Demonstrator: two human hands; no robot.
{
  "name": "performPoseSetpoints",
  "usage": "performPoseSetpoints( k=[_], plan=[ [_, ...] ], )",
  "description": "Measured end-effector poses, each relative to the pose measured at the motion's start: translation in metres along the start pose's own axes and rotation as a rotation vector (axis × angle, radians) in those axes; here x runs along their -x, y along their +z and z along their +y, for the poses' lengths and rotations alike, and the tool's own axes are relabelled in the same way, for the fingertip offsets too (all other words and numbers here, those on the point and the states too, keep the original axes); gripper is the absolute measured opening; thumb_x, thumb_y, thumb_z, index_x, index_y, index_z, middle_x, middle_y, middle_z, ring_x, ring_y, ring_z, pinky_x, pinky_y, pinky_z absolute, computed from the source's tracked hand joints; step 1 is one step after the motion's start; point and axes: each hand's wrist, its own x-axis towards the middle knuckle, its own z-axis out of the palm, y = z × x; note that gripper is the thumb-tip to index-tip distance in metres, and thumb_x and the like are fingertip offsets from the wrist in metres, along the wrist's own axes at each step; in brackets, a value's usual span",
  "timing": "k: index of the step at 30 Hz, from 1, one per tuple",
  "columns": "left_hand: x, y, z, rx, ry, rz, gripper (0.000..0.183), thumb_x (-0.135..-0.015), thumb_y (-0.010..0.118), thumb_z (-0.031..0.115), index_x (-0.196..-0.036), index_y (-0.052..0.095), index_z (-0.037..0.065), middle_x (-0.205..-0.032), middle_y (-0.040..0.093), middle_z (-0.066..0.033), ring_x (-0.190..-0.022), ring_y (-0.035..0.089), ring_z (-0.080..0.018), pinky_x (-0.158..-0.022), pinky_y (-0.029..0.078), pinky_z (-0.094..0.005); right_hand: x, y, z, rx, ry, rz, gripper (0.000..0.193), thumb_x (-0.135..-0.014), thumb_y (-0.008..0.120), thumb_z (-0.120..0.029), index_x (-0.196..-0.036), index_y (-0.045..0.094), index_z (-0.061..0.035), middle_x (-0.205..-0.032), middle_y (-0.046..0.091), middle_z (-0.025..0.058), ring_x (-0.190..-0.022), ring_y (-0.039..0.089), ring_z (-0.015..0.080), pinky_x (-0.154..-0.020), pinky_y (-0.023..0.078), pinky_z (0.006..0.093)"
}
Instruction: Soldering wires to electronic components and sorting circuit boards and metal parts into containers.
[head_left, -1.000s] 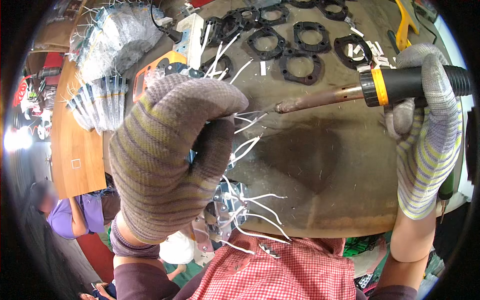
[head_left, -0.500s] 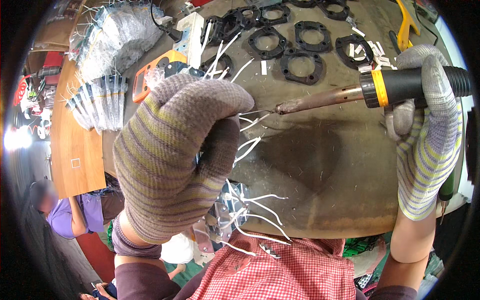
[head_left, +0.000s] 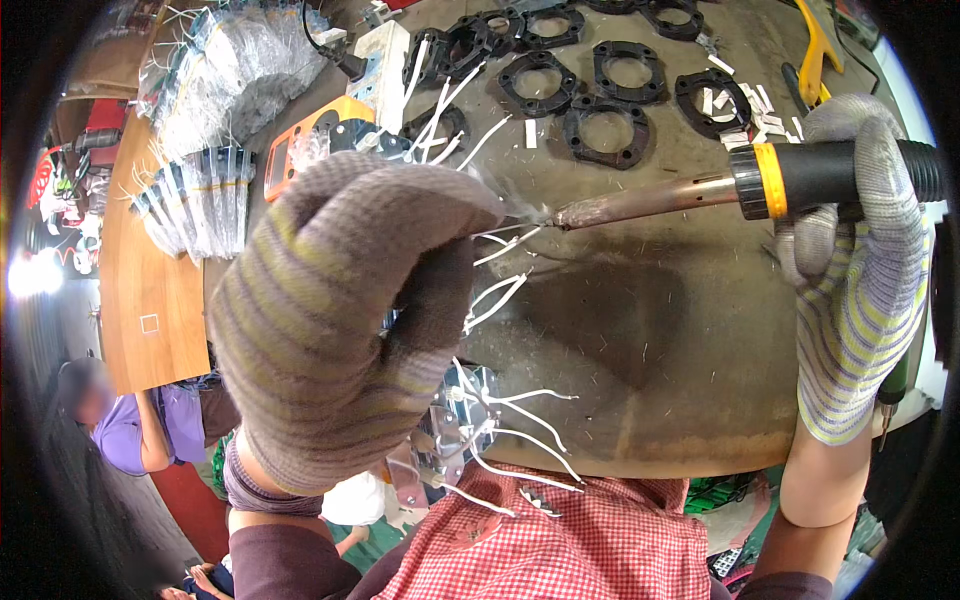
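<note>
My gloved left hand (head_left: 340, 310) is closed in a pinch, and a thin grey solder wire (head_left: 520, 221) runs from it to the tip of a soldering iron (head_left: 650, 203). My gloved right hand (head_left: 862, 270) is wrapped around the iron's black handle with a yellow ring. The iron's tip touches the end of a white lead (head_left: 512, 244), where pale smoke rises. Behind my left hand, the part this lead belongs to is mostly hidden. Below that hand lie metal plates (head_left: 480, 400) with several white leads spreading out.
Several black ring-shaped frames (head_left: 605, 133) lie at the back, near small white sleeves (head_left: 765, 120). Yellow-handled pliers (head_left: 815, 50) sit far right. An orange meter (head_left: 290, 150) and plastic-bagged parts (head_left: 230, 80) stand at left. A person in purple (head_left: 170, 430) sits beyond.
Smoke now rises at the iron's tip. The iron and my right hand have shifted slightly right; my left hand has moved a little left, still pinching.
</note>
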Motion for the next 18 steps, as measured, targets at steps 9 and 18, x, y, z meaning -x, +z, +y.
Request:
performPoseSetpoints(
  k=[9,18],
  plan=[
    [0.006,-0.007,0.002,-0.051,-0.009,0.030,0.022,-0.071,0.073,-0.007,-0.089,0.071,0.006,-0.083,0.063,-0.0010,-0.066,0.054,-0.0060,-0.057,0.040,-0.0197,0.001,-0.006,-0.003,-0.015,-0.025,0.020,0.029,-0.100,0.053,-0.030,-0.113,0.061,-0.0057,-0.087,0.060,0.0032,-0.061,0.055,0.0050,-0.053,0.045,0.0168],
    [0.008,-0.011,0.007,-0.179,-0.018,-0.024,0.025,-0.067,0.072,-0.008,-0.088,0.071,0.006,-0.081,0.064,-0.0046,-0.069,0.061,-0.0125,-0.061,0.047,-0.0242,0.007,0.002,-0.010,-0.204,0.178,-0.077,0.029,-0.098,0.055,-0.033,-0.110,0.060,-0.0077,-0.080,0.056,-0.0012,-0.055,0.050,0.0033,-0.051,0.042,0.0162]
  ],
)
